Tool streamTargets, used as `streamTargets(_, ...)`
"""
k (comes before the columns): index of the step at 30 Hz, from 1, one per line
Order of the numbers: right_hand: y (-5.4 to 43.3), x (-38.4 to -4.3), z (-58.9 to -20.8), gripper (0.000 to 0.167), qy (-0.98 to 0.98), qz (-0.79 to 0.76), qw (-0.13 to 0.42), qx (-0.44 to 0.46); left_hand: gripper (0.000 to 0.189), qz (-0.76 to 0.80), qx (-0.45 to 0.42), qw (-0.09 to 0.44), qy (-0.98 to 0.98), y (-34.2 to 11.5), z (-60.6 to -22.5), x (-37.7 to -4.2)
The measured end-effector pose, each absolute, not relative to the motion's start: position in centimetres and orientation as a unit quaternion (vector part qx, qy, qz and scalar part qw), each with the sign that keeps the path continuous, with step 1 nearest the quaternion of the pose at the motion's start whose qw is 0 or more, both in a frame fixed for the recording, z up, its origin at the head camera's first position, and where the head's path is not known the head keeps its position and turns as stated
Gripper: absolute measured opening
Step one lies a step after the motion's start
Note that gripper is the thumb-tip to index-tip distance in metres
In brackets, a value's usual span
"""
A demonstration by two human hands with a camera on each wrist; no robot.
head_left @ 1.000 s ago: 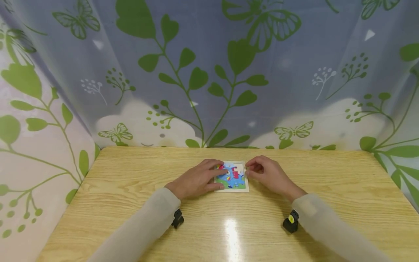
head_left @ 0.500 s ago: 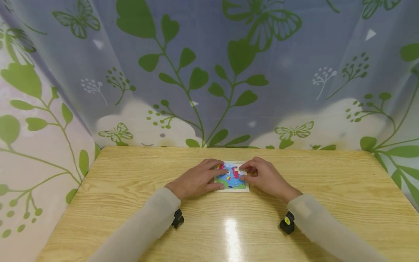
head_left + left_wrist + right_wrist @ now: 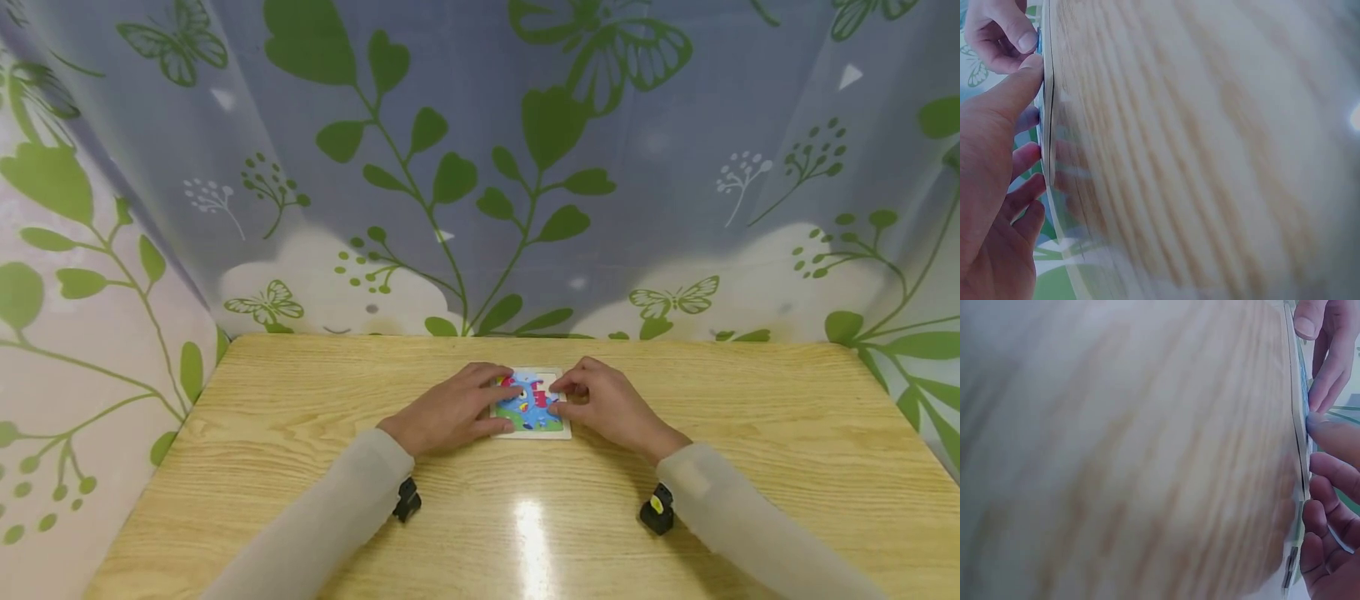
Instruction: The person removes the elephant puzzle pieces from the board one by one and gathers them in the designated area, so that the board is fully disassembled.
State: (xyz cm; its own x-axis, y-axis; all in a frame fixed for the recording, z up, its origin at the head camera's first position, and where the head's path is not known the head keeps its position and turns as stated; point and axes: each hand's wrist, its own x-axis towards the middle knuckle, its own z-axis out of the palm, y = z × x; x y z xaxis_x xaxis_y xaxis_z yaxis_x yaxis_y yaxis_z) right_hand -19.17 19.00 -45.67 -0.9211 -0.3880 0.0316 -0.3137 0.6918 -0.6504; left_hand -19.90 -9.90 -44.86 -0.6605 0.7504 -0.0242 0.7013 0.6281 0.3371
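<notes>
Table [image 3: 315,392], one: light yellow wood-grain top, glossy, grain running crosswise | On it: framed jigsaw puzzle [image 3: 534,410], one, square, lying flat, pale border [image 3: 534,435], blue cartoon creature on green ground | Table's far edge [image 3: 375,336]: beyond puzzle, apart from it | Glare streak [image 3: 534,542] on tabletop: wearer's side of puzzle
</notes>
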Motion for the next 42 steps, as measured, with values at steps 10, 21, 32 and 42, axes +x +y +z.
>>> streamTargets(10,18.93,-19.65,-45.37,0.023,0.918,-0.335,0.072,-0.199,0.060,0.154,0.410,0.077,0.896,-9.91,-44.94,-20.01)
streamTargets(21,18.89,-19.79,-45.35,0.022,0.908,-0.357,0.072,-0.207,0.061,0.149,0.410,0.078,0.896,-9.82,-44.94,-20.10)
streamTargets(32,18.76,-19.56,-45.55,0.020,0.891,-0.390,0.071,-0.222,0.060,0.155,0.411,0.074,0.895,-9.92,-44.88,-19.98)
streamTargets(42,18.75,-19.29,-45.57,0.013,0.888,-0.405,0.050,-0.213,0.061,0.151,0.408,0.080,0.897,-9.88,-44.95,-19.98)
